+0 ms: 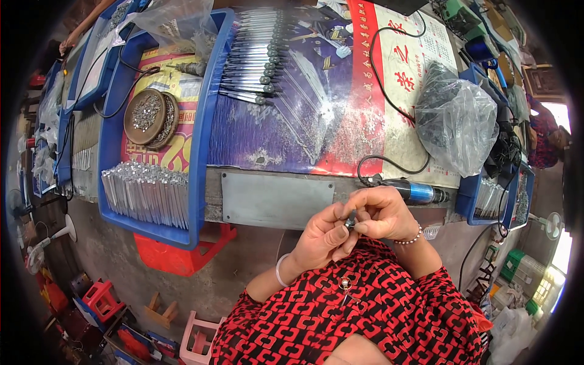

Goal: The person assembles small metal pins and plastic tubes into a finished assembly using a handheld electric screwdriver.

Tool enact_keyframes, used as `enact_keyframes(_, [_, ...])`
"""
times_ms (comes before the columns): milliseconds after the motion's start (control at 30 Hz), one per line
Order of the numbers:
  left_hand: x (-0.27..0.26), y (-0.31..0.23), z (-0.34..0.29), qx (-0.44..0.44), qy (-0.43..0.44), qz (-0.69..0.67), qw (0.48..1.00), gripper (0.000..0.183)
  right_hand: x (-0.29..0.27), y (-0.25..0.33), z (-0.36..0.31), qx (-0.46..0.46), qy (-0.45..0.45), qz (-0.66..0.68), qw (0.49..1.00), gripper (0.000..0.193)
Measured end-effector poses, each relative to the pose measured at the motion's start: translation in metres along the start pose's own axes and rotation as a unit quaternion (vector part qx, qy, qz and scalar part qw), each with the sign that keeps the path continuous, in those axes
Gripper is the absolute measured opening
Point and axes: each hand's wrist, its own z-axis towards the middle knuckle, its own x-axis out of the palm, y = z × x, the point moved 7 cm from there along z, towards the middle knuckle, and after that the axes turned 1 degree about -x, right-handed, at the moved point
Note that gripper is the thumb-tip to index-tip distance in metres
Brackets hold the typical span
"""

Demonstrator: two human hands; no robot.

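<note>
A person's left hand (pixel 322 239) and right hand (pixel 389 213) pinching a small dark part (pixel 351 221) at the fingertips, blue-and-black tool (pixel 421 192) just beyond them, plastic bag (pixel 457 118) farther right, blue tray (pixel 204 158) well left, poster (pixel 441 45) with large red characters beyond

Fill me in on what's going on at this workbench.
A person in a red-and-black patterned top has a small dark piece pinched between the fingertips of the left hand and right hand. A blue-and-black handheld tool lies on the bench just beyond the right hand. To the left, a blue tray holds metal strips and a round brown dish of small metal bits.
</note>
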Motion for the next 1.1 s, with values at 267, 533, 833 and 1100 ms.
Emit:
enact_keyframes(267, [-0.003,-0.003,0.0,0.023,-0.033,0.01,0.999,0.018,0.005,0.012,0.005,-0.124,0.0,-0.149,0.981,0.023])
enact_keyframes(533, [-0.007,0.001,0.003,0.025,-0.042,-0.052,0.997,0.025,0.0,-0.002,0.005,-0.055,-0.023,-0.046,0.997,0.03])
enact_keyframes(833, [-0.007,0.004,0.004,0.011,-0.037,-0.053,0.998,0.026,0.0,0.012,0.003,-0.134,-0.018,-0.162,0.978,0.035])
enact_keyframes(1100, [-0.002,-0.001,0.006,0.026,-0.031,-0.047,0.998,0.023,-0.001,-0.001,0.005,-0.073,-0.05,-0.062,0.994,0.021])
